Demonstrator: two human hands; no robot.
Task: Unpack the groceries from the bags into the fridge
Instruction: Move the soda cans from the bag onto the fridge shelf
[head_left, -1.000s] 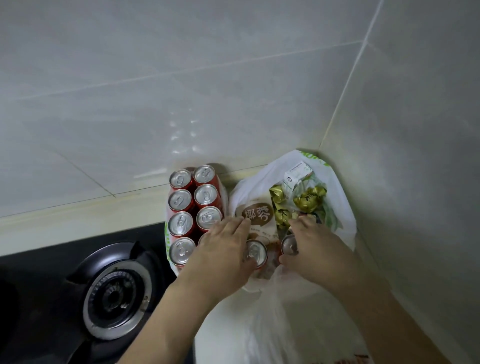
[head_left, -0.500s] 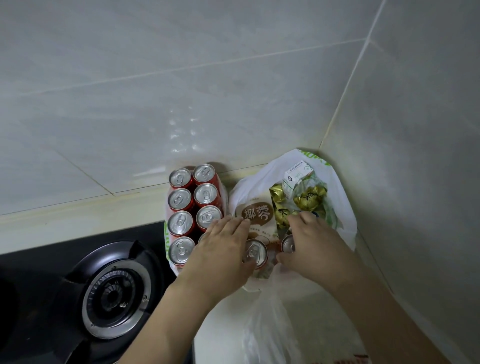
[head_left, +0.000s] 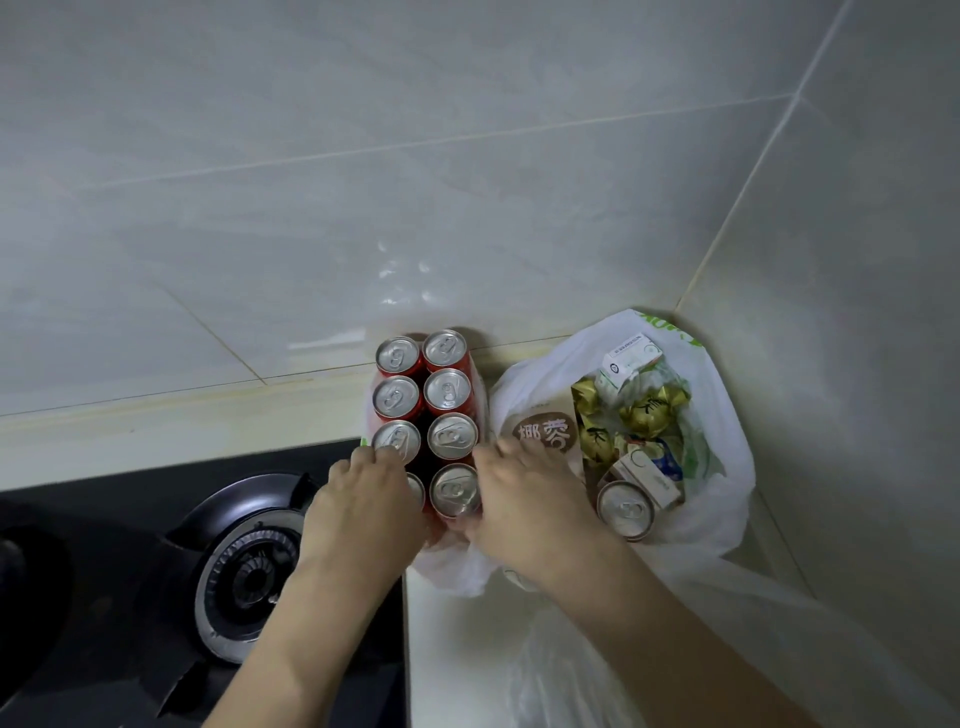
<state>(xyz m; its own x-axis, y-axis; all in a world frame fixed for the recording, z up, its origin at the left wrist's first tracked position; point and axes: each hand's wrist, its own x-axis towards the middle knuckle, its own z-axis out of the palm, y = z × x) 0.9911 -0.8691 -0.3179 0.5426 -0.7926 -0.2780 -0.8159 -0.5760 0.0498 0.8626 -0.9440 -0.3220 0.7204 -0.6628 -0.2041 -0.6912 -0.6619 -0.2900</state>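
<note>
A shrink-wrapped pack of red drink cans (head_left: 447, 392) stands on the counter against the tiled wall. My left hand (head_left: 363, 506) grips its near left side, fingers over a can top. On the near right side my right hand (head_left: 519, 501) holds the pack, thumb by the front can. To the right lies an open white plastic bag (head_left: 727, 447). It holds a bread packet with a brown label (head_left: 545, 434), gold-wrapped sweets (head_left: 647, 410), small cartons (head_left: 628, 358), a white box (head_left: 647, 475) and a loose silver-topped can (head_left: 625, 506).
A black gas hob with a round burner (head_left: 249, 577) lies at the lower left, touching the pack's side. Tiled walls meet in a corner (head_left: 680, 306) behind the bag. Loose clear plastic (head_left: 561, 675) trails over the white counter in front.
Both hands have moved left, away from the loose cans in the white bag, and now hold the pack of red cans from either side. One loose can in the bag is now uncovered.
</note>
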